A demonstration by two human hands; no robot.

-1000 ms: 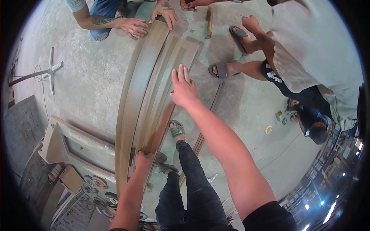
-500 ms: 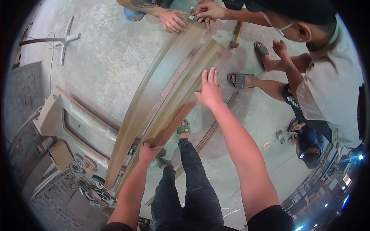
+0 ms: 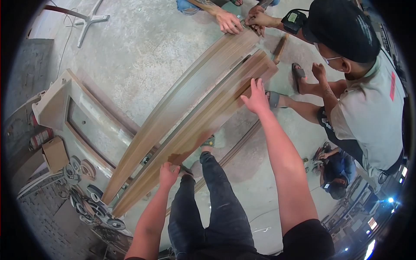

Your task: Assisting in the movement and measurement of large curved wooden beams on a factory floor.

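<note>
Two long, curved wood-grain frame pieces lie side by side, running from lower left to upper right. My left hand [image 3: 169, 174] is closed around the near edge of the nearer wood-grain piece [image 3: 203, 119], its fingers partly hidden. Further up that edge rests my right hand [image 3: 256, 99], fingers stretched over the wood and thumb apart. A narrow gap parts this piece from the farther wood-grain piece [image 3: 173, 97]. At the far end of the farther piece, another person's hand [image 3: 229, 22] presses on it, and further hands [image 3: 258, 21] work at its tip.
A crouching person in a black cap [image 3: 344, 30] is at the right, with a hammer-like handle [image 3: 281, 45] nearby. Left stand a framed panel [image 3: 82, 121], a cardboard box [image 3: 55, 154] and several tape rolls [image 3: 89, 169]. Thin strips [image 3: 234, 151] lie by my feet. Another person [image 3: 338, 171] crouches farther right.
The nearer piece has turned and moved closer to the farther one, narrowing the gap at its upper end. Both my hands have moved with it, the right one rightward. The view has shifted.
</note>
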